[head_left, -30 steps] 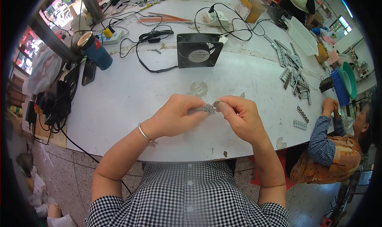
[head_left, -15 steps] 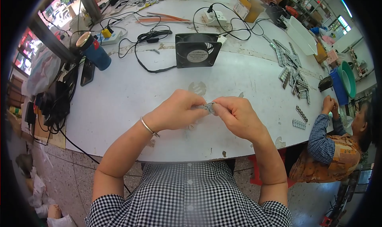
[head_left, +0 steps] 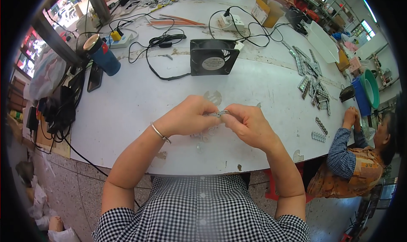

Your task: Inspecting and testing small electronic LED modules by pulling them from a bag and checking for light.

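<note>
Over the near middle of the white table (head_left: pixel 140 127), my left hand (head_left: pixel 189 117) pinches a small grey metal strip (head_left: pixel 217 114) between thumb and fingers. The fingers of my right hand (head_left: pixel 251 124) close on the strip's other end. Most of the piece is covered by my fingertips, so its full shape is hidden. Beyond my hands stands a black square fan (head_left: pixel 213 57) with a pale round label at its hub.
A blue tumbler (head_left: pixel 106 57) and a dark phone (head_left: pixel 95 77) are at left, near tangled black cables (head_left: pixel 68 102). Grey metal strips (head_left: pixel 316 91) pile up at right, with a short strip (head_left: pixel 318 136) nearer. A co-worker (head_left: pixel 358 161) sits at the right edge.
My right fingertips have shifted slightly left along the strip, with the thumb bent lower. The whole view has moved a little; my left hand keeps its pinch.
</note>
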`<state>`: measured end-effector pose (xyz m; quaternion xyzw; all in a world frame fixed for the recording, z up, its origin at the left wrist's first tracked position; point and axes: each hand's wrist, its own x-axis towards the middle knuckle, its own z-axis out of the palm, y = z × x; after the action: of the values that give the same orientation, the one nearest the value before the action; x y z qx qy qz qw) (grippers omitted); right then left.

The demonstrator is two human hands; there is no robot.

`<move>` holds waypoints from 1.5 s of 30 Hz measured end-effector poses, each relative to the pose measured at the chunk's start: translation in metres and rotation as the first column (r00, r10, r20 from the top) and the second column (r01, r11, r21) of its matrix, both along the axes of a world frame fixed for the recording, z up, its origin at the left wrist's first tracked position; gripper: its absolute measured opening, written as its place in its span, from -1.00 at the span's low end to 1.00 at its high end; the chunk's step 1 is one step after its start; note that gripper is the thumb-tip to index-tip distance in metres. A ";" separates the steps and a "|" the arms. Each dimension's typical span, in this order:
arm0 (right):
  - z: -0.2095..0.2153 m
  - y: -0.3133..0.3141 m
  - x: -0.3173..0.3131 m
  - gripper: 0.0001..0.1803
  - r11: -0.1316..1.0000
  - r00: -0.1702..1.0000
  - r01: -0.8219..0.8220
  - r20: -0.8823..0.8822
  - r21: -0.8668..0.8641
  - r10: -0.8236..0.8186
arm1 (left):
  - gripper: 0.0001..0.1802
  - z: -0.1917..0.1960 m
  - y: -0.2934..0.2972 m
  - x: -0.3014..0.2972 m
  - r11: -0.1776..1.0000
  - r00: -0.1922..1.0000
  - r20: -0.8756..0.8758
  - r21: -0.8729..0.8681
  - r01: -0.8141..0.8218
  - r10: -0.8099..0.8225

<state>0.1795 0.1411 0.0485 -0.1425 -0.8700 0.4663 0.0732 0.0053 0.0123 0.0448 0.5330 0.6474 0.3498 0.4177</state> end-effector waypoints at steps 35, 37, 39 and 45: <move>-0.014 0.016 -0.025 -0.79 0.787 0.970 0.180 -0.026 -0.589 -0.242 | -0.79 -0.015 -0.006 -0.021 0.904 0.949 -0.071 0.335 -0.266 0.306; -0.024 0.005 -0.031 -0.78 0.841 0.968 0.182 -0.059 -0.509 -0.246 | -0.74 -0.025 -0.003 -0.013 0.813 0.876 -0.223 0.519 -0.264 0.427; -0.033 0.001 -0.035 -0.79 0.835 0.963 0.172 -0.092 -0.522 -0.255 | -0.67 -0.030 0.000 -0.005 0.733 0.824 -0.304 0.655 -0.183 0.477; -0.038 -0.002 -0.037 -0.81 0.983 0.949 0.168 -0.256 -0.078 -0.182 | -0.61 -0.030 -0.001 -0.006 0.759 0.753 -0.522 0.649 0.047 0.400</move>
<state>0.1424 0.1393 0.0101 -0.1582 -0.8234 0.4965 0.2245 -0.0004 0.0113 0.0148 0.6576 0.6451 0.3837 -0.0646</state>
